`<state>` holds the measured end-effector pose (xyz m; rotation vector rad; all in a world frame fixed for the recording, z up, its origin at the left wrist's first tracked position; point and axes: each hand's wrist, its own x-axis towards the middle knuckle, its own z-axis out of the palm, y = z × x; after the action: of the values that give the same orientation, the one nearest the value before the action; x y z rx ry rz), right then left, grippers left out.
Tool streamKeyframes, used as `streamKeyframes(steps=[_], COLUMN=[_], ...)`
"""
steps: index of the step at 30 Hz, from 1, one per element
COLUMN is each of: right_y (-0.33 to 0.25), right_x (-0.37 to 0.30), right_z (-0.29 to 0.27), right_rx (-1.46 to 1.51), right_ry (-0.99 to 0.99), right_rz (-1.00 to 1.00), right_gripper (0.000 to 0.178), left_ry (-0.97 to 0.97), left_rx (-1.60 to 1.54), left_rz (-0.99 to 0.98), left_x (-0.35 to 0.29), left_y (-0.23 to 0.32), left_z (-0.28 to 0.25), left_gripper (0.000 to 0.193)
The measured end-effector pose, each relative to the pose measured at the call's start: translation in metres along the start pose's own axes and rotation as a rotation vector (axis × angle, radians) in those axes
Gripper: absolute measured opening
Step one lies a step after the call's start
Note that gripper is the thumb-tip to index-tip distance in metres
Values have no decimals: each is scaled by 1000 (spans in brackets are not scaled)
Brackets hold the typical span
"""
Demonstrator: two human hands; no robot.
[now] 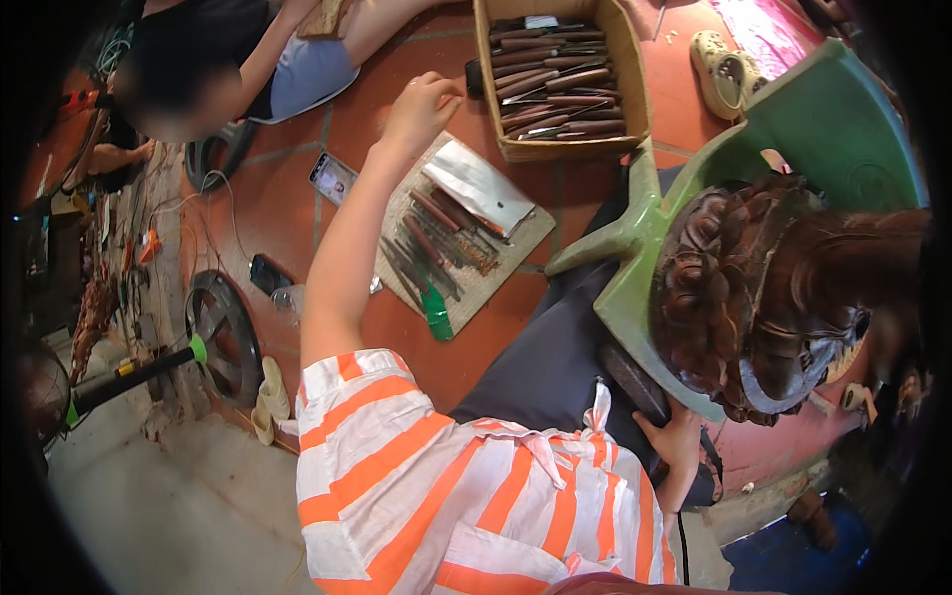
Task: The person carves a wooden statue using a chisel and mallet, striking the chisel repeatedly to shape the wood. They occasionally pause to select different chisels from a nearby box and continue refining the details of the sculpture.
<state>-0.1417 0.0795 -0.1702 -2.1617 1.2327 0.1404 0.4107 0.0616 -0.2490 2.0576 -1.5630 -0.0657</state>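
Observation:
My left hand (424, 109), raised over the red tile floor, is just left of a cardboard box (570, 149) full of wooden-handled carving tools (565, 84). Its fingers are loosely bent, and nothing shows in them. Below the hand lies a pale mat (466, 315) with several slim chisels (421, 248), a whetstone-like white slab (478, 186) and a green scrap (435, 313). At the lower right, my right hand (674, 441) has its thumb spread beside the lower edge of a green plastic chair (640, 268); its fingertips are partly hidden. A dark carved wooden piece (734, 297) lies on the chair.
Another person (198, 59) sits at the upper left, near a phone (333, 178). A second phone (270, 275), a black wheel-like base (223, 337) and pale shoes (273, 397) lie at left. A clog (716, 74) stands right of the box.

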Motion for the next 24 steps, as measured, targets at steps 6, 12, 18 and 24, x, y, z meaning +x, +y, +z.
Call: streamKeyframes(steps=[6, 12, 18, 24], right_y=[4, 1, 7, 6], right_x=[-2, -3, -4, -2], right_z=[1, 1, 4, 3], right_rx=[-74, 1, -23, 45], right_ry=[-31, -54, -34, -67], right_rz=[26, 101, 83, 102], right_gripper=[65, 65, 64, 65], left_ry=[-432, -230, -174, -122], left_rx=[-345, -821, -669, -573], left_rz=[-713, -1062, -959, -854], left_x=[-123, -147, -120, -90], left_y=[-26, 7, 6, 0], left_z=[23, 80, 99, 111], left_gripper=[21, 26, 26, 29])
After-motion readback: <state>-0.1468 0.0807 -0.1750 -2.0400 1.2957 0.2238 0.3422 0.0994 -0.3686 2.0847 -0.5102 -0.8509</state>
